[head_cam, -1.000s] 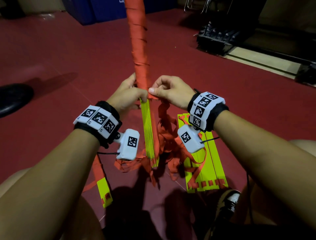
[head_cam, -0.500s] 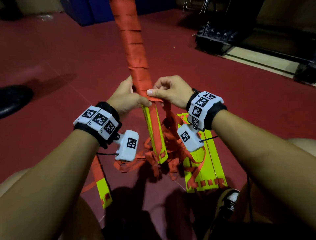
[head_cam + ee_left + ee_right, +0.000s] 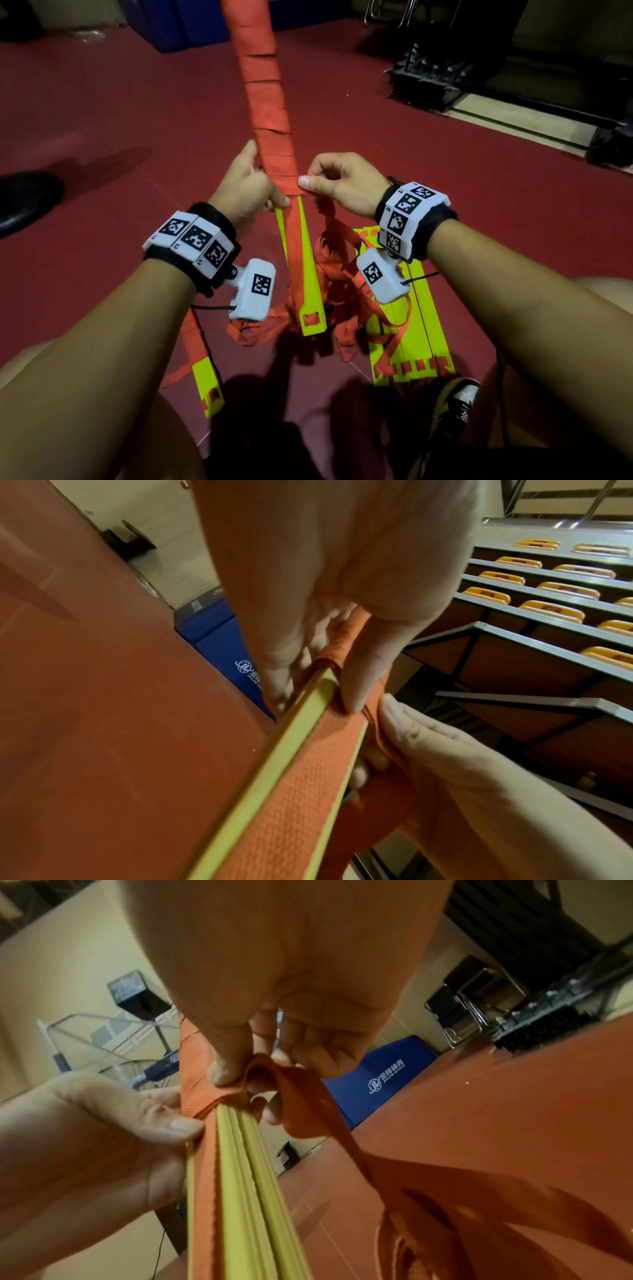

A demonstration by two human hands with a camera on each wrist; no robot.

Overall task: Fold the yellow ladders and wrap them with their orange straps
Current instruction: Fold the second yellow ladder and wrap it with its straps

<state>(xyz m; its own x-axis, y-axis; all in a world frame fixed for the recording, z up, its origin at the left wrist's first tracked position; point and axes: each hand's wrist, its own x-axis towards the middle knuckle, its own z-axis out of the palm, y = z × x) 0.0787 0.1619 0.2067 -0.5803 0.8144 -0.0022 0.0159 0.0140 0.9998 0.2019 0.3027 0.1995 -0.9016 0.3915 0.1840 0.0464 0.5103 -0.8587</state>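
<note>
A long bundle of yellow ladder rungs [image 3: 310, 274] stands nearly upright in front of me, its upper length wound in orange strap [image 3: 263, 85]. My left hand [image 3: 250, 185] grips the bundle at the lower edge of the wrapping, thumb on the strap. My right hand [image 3: 329, 183] pinches the loose orange strap [image 3: 274, 1080] beside the bundle. In the left wrist view the yellow rungs [image 3: 294, 723] run between my fingers. Loose strap [image 3: 339, 274] hangs in a tangle below the right hand.
A second stack of yellow rungs [image 3: 411, 329] lies flat on the red floor under my right wrist. Another yellow rung end [image 3: 209, 387] lies at lower left. A black shoe [image 3: 24, 202] is at left, blue mats [image 3: 191, 20] and black equipment [image 3: 431, 78] beyond.
The bundle has turned in my hands and tilted left at the top, so its flat face with the slotted end now shows. Both hands keep their hold.
</note>
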